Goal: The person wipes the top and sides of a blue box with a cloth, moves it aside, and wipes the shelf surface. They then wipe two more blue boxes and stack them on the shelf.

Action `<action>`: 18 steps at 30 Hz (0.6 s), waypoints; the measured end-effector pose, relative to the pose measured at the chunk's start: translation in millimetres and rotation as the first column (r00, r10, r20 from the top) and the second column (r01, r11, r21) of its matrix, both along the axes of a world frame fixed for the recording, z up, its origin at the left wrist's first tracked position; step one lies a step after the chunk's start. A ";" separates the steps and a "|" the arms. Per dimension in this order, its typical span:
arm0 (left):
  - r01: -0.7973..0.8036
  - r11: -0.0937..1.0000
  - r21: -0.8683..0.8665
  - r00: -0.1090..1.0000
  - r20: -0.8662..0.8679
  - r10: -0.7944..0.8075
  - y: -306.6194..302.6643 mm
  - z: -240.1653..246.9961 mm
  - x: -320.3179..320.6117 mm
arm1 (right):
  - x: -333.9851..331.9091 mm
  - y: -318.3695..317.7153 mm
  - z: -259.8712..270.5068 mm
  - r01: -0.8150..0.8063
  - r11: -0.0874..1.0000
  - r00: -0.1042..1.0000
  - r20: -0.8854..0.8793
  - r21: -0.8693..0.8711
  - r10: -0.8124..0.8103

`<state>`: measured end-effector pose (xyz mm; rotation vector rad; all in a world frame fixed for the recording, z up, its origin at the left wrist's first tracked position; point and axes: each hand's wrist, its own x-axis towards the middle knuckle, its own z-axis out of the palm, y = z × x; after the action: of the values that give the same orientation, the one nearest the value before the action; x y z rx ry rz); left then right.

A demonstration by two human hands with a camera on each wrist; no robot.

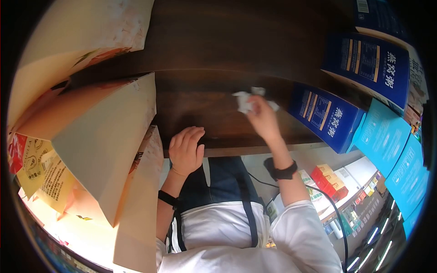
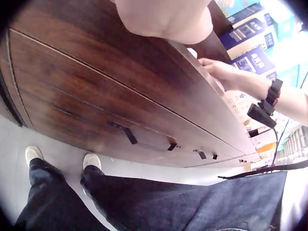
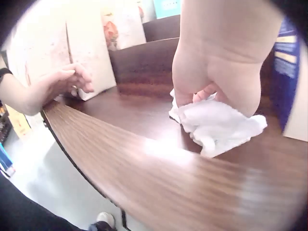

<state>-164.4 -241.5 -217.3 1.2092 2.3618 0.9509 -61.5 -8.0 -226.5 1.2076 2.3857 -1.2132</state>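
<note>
In the head view the right hand [image 1: 262, 119] grips a crumpled white cloth or tissue [image 1: 244, 102] on the dark wooden shelf [image 1: 195, 109]. The right wrist view shows the cloth [image 3: 216, 126] bunched beneath that hand [image 3: 216, 82], against the wood surface, with most fingers hidden. Near the shelf's front edge, the left hand [image 1: 185, 148] rests with relaxed, slightly bent fingers and holds nothing. It shows at the left of the right wrist view too, the hand [image 3: 67, 83] beside pale boxes.
Large cream bags or boxes [image 1: 100, 123] stand at the left. Dark blue boxes [image 1: 325, 116] and light blue boxes [image 1: 382, 132] line the right side. Below the top, the wooden cabinet front has black handles [image 2: 130, 135]. A black cable [image 1: 339, 214] hangs beside the right arm.
</note>
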 end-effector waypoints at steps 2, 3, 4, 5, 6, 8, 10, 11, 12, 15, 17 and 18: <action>0.007 1.000 0.002 1.000 0.006 -0.007 0.1 -0.7 0.7 | 42.8 21.7 -7.1 0.102 0.994 0.995 -0.018 0.037 -0.102; 0.009 1.000 0.005 1.000 -0.003 -0.009 0.1 -0.9 0.9 | 51.2 28.1 -4.0 0.175 0.984 0.985 -0.005 0.032 -0.175; 0.010 1.000 0.006 1.000 -0.013 -0.009 -0.5 -1.4 0.7 | 57.3 31.0 -3.8 0.246 0.969 0.969 0.007 0.027 -0.247; 0.008 1.000 0.000 1.000 -0.013 -0.008 -1.5 -2.4 1.0 | 61.6 30.5 -6.4 0.219 0.974 0.975 0.024 0.052 -0.221; 0.012 1.000 0.004 1.000 -0.006 -0.012 -2.2 -3.8 1.3 | 57.9 26.4 -6.1 0.218 0.975 0.975 0.023 0.043 -0.220; 0.026 1.000 0.005 1.000 -0.002 -0.026 -4.9 -3.2 1.1 | 49.5 11.1 -9.2 0.143 0.971 0.989 0.002 0.190 -0.146; -0.011 1.000 0.008 0.999 -0.036 0.011 -4.8 -1.9 2.0 | 24.0 -16.4 0.7 0.077 0.991 0.996 0.036 0.106 -0.081; -0.008 1.000 0.006 0.999 -0.035 0.008 -4.9 -2.7 3.0 | 11.7 -35.5 4.0 0.084 0.996 0.996 -0.025 0.023 -0.083; -0.019 1.000 0.007 0.999 -0.035 0.019 -5.4 -4.1 3.9 | 4.8 -52.7 -2.9 -0.002 1.000 0.997 -0.080 0.028 0.004; -0.037 0.999 -0.011 0.998 -0.042 0.036 -5.2 -5.3 5.7 | -31.5 -110.9 -6.3 -0.137 0.983 0.978 -0.175 -0.124 0.115; -0.039 0.999 -0.018 0.999 -0.027 0.038 -6.7 -7.0 5.7 | -57.6 -139.0 -6.3 -0.410 0.902 0.911 -0.009 -0.137 0.413; -0.070 0.997 0.041 0.998 -0.006 0.070 -6.3 -7.7 4.8 | -59.2 -152.2 -19.5 -0.358 0.933 0.928 -0.125 -0.037 0.351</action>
<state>-159.7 -247.9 -224.9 1.1536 2.4164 1.0236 -120.7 -160.2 -246.0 0.6605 2.4876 -1.2500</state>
